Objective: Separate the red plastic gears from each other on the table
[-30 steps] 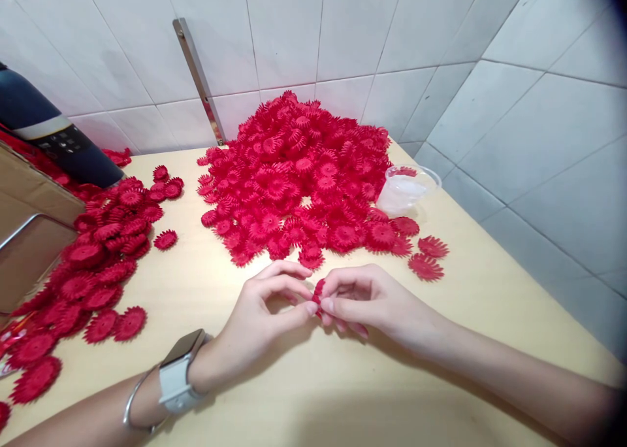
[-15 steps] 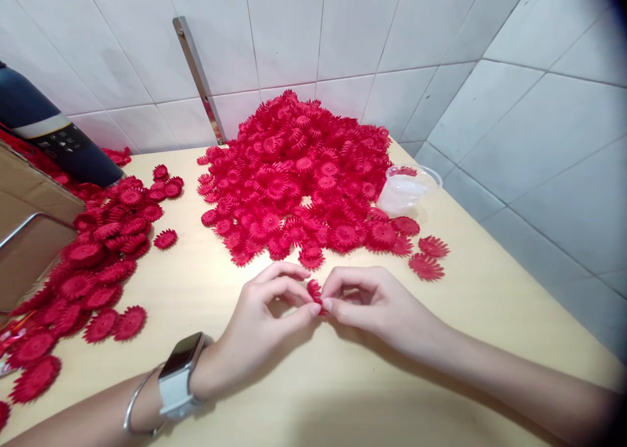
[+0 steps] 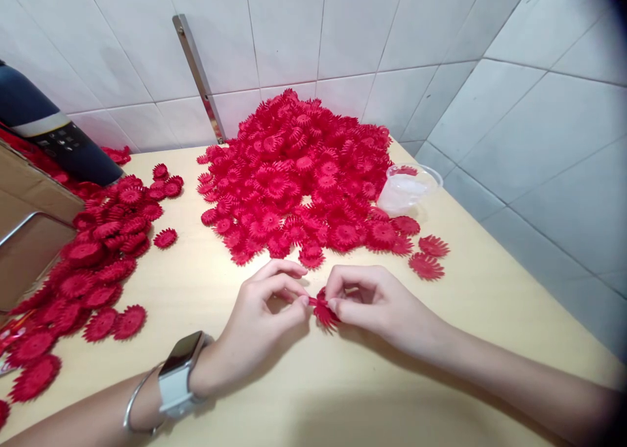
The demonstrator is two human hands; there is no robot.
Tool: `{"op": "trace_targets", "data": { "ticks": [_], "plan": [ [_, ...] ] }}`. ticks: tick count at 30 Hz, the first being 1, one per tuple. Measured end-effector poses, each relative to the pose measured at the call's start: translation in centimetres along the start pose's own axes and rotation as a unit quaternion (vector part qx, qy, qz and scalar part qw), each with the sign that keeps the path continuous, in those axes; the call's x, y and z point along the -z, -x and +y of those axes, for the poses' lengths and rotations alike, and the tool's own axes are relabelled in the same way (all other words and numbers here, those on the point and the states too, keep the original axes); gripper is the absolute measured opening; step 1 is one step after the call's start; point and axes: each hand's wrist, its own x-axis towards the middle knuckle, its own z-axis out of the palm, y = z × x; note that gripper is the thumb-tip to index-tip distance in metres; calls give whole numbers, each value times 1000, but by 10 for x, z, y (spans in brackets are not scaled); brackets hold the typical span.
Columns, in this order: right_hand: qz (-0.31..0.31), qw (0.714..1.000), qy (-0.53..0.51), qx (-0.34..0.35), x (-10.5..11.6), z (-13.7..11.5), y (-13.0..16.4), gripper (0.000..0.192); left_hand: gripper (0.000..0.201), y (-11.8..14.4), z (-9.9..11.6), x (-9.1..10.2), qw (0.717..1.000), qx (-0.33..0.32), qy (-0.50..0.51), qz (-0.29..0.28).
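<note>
Between my two hands, just above the table, is a red fringed fabric flower (image 3: 324, 313) with petal-like strips round its rim. My left hand (image 3: 272, 310) pinches one strip of it at the left with thumb and forefinger. At its right side my right hand (image 3: 365, 297) grips the flower body between thumb and curled fingers. Part of the flower is hidden behind the right fingertips. Straight beyond my hands rises a large pile of the same red flowers (image 3: 304, 172).
A clear plastic cup (image 3: 409, 192) stands right of the pile. More red flowers (image 3: 105, 231) lie at the left by a cardboard box (image 3: 34, 218) and a leaning dark blue bottle (image 3: 53, 127). White tiled walls (image 3: 343, 29) border the pale table (image 3: 372, 395).
The flower has turned so its fringed rim now spreads below my right fingers. My left fingertips have drawn slightly left, with a strip stretched between the hands.
</note>
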Motion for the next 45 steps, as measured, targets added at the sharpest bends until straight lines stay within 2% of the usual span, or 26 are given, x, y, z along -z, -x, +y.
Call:
{"op": "trace_targets", "data": {
  "ticks": [3,7,12,14,18,23,30,35,37,40,43,45],
  "plan": [
    [2,1000,-27,-5,0,1,-2,9,14,-1,0,0,1000,-5,0,5],
    [4,999,34,-1,-2,1,-2,5,13,0,-1,0,1000,-12,-9,6],
    [9,995,102,-3,-3,0,-1,14,11,2,-1,0,1000,-16,-23,-2],
    [-2,994,105,17,-3,1,-1,14,12,2,0,0,999,-15,-31,3],
    [13,991,119,65,-1,1,3,13,14,0,-1,1,997,4,-45,64],
    [19,969,171,177,1,6,10,17,16,-2,-2,1,994,4,-58,92],
    [19,947,160,277,2,12,13,20,16,4,0,-2,996,-7,-57,71],
    [-21,903,209,373,0,9,17,22,18,8,0,-2,996,-23,-65,48],
    [-50,895,245,370,-2,7,21,23,18,9,0,-2,996,-28,-70,39],
    [-75,897,275,338,-8,8,27,26,18,10,2,-1,996,-33,-76,19],
    [-9,904,246,349,-18,14,32,29,17,11,3,-2,996,-45,-77,1],
    [11,905,242,349,-23,15,34,28,16,10,4,-2,996,-51,-78,-6]
  ]
}}
